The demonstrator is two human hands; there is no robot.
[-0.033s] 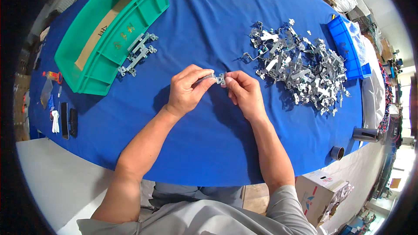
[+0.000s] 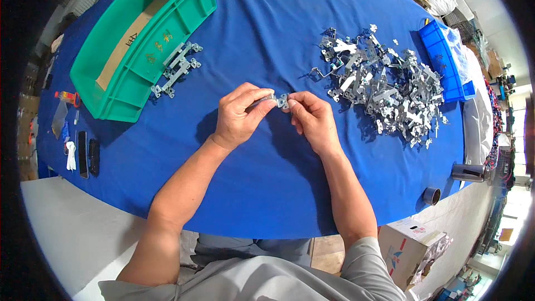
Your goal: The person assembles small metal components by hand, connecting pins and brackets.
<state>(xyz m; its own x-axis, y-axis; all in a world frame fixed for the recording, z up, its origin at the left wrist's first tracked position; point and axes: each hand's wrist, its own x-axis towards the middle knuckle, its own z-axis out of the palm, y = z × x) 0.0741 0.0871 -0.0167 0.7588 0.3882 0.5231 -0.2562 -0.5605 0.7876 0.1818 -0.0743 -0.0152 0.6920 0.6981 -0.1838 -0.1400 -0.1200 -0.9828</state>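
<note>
Over the middle of the blue cloth, my left hand (image 2: 241,114) pinches a small silvery metal bracket (image 2: 282,101) between thumb and fingers. The bracket's holed end sticks out to the right, and the rest lies hidden in the grip. My right hand (image 2: 315,120) is closed at that protruding end, thumb and forefinger pressed on it. Whether a smaller part sits between those right fingertips cannot be made out. To the right lies a loose heap of similar metal brackets (image 2: 384,86). Several more brackets (image 2: 179,69) lie lined up beside the green bin at the left.
The green plastic bin (image 2: 125,92) stands at the far left, a cardboard strip (image 2: 134,39) inside. A blue bin (image 2: 440,58) holding clear plastic is at the right edge. A phone (image 2: 83,155) lies left; a dark cup (image 2: 431,196) and cylinder (image 2: 468,173) are at right.
</note>
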